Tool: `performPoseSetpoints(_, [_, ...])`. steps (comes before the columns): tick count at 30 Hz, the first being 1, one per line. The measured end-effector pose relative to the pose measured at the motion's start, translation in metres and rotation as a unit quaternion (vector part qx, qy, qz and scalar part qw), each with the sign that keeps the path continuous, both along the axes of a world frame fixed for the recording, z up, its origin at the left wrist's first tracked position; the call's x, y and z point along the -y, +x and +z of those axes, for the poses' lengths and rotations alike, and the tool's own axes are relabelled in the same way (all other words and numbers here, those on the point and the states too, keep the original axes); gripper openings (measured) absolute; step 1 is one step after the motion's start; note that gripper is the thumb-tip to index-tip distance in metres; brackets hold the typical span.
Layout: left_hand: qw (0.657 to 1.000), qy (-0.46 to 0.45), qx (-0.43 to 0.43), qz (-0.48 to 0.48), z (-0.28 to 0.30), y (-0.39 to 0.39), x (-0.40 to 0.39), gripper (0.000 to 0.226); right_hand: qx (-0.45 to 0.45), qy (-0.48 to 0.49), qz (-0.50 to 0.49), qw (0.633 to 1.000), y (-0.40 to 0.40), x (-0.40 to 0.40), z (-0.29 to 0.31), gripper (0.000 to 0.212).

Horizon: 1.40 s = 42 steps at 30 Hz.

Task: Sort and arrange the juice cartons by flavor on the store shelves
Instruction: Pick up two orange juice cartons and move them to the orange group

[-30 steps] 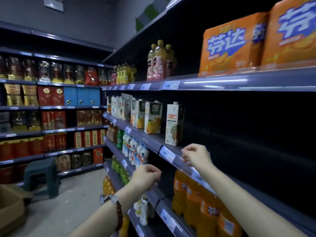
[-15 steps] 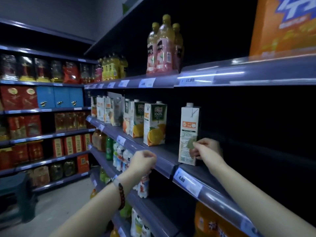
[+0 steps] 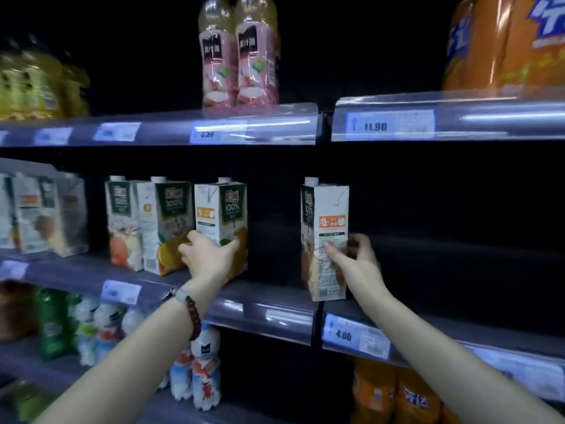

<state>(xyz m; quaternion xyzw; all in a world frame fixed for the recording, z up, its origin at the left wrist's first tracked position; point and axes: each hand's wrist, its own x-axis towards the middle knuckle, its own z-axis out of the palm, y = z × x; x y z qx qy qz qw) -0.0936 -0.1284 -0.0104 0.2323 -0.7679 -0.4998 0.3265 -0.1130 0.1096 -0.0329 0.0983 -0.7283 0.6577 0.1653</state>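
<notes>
Tall white juice cartons with green labels stand on the middle shelf (image 3: 269,313). My left hand (image 3: 208,255) grips the lower part of an orange-flavour carton (image 3: 221,209), the rightmost of a row of three. The two others, an orange-flavour carton (image 3: 166,221) and a carton with a paler fruit picture (image 3: 122,221), stand to its left. My right hand (image 3: 351,261) grips a lone carton (image 3: 324,215) that stands apart to the right, near the shelf's front edge; its thumb lies across the side panel. More cartons (image 3: 39,215) sit blurred at far left.
Pink-labelled bottles (image 3: 241,56) and yellow bottles (image 3: 33,84) stand on the upper shelf, orange packs (image 3: 504,41) at upper right. Below are small white bottles (image 3: 201,371) and orange soda bottles (image 3: 397,393). The shelf behind and right of the lone carton is dark and bare.
The view swung to face the shelf and moved closer. My left hand rose from below the shelf edge and took hold of the orange-flavour carton. My right hand stays on the lone carton.
</notes>
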Motion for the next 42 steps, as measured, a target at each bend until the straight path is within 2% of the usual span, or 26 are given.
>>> performPoseSetpoints(4, [0.999, -0.007, -0.025, -0.019, -0.005, -0.013, 0.020, 0.078, 0.003, 0.024, -0.064, 0.998, 0.007, 0.005, -0.001, 0.082])
performPoseSetpoints(7, [0.995, 0.017, -0.036, -0.089, -0.012, -0.022, 0.036, 0.062, -0.014, 0.071, -0.108, 0.992, 0.011, 0.022, -0.002, 0.096])
performPoseSetpoints(9, [0.992, 0.019, -0.043, -0.117, -0.015, -0.025, 0.041, 0.057, -0.019, 0.081, -0.145, 0.986, 0.009, 0.036, -0.002, 0.094])
performPoseSetpoints(12, [0.988, 0.006, -0.048, -0.147, -0.016, -0.026, 0.049, 0.057, 0.000, 0.087, -0.196, 0.977, 0.007, 0.050, 0.003, 0.076])
performPoseSetpoints(16, [0.978, 0.026, -0.049, -0.203, -0.018, -0.027, 0.064, 0.060, 0.015, 0.073, -0.188, 0.979, 0.008, 0.042, 0.005, 0.061])
performPoseSetpoints(23, [0.940, 0.089, -0.018, -0.329, -0.014, -0.025, 0.080, 0.083, 0.035, 0.037, -0.133, 0.990, 0.009, 0.030, 0.005, 0.064])
performPoseSetpoints(31, [0.933, 0.090, -0.025, -0.348, -0.019, -0.033, 0.087, 0.077, 0.041, -0.025, -0.089, 0.995, -0.003, 0.034, 0.004, 0.056])
performPoseSetpoints(36, [0.940, 0.077, -0.054, -0.329, -0.024, -0.030, 0.084, 0.074, 0.044, -0.014, -0.097, 0.994, -0.004, 0.047, 0.005, 0.064])
performPoseSetpoints(39, [0.941, 0.050, -0.067, -0.329, -0.025, -0.024, 0.091, 0.077, -0.014, 0.064, -0.216, 0.974, 0.007, 0.063, 0.009, 0.086])
performPoseSetpoints(40, [0.944, 0.035, -0.078, -0.317, -0.025, -0.023, 0.097, 0.069, -0.055, 0.096, -0.256, 0.960, 0.013, 0.071, 0.010, 0.093])
performPoseSetpoints(42, [0.955, 0.040, -0.112, -0.271, -0.025, -0.020, 0.110, 0.051, -0.156, 0.167, -0.313, 0.922, 0.027, 0.086, 0.012, 0.094])
